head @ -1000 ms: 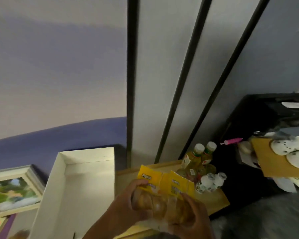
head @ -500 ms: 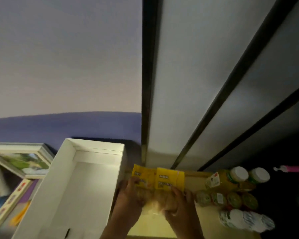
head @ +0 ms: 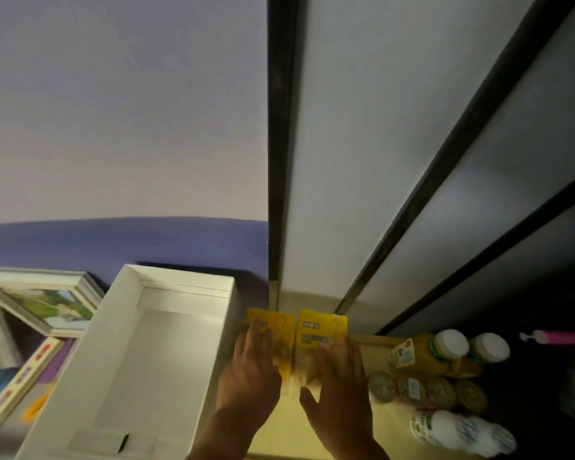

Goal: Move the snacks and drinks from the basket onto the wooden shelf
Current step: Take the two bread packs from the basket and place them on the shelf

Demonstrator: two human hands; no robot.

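Two yellow snack packs [head: 322, 330] lie side by side at the back left of the wooden shelf [head: 375, 346], against the wall. My left hand [head: 251, 370] rests flat on the left pack and my right hand [head: 339, 380] on the right pack, fingers spread over them. To the right on the shelf stand two yellow juice bottles [head: 429, 355] with white caps, several small green-lidded cups [head: 425, 391] and two white bottles [head: 458, 433] lying down. The basket is out of view.
An open white box [head: 140, 360] sits just left of the shelf. Framed pictures [head: 44, 303] lean at the far left. Dark vertical frame bars [head: 279, 144] rise behind the shelf. A pink object [head: 558, 336] lies at the right edge.
Both hands carried the yellow packs forward and set them down at the shelf's back left. The view swung right and closer to the shelf.
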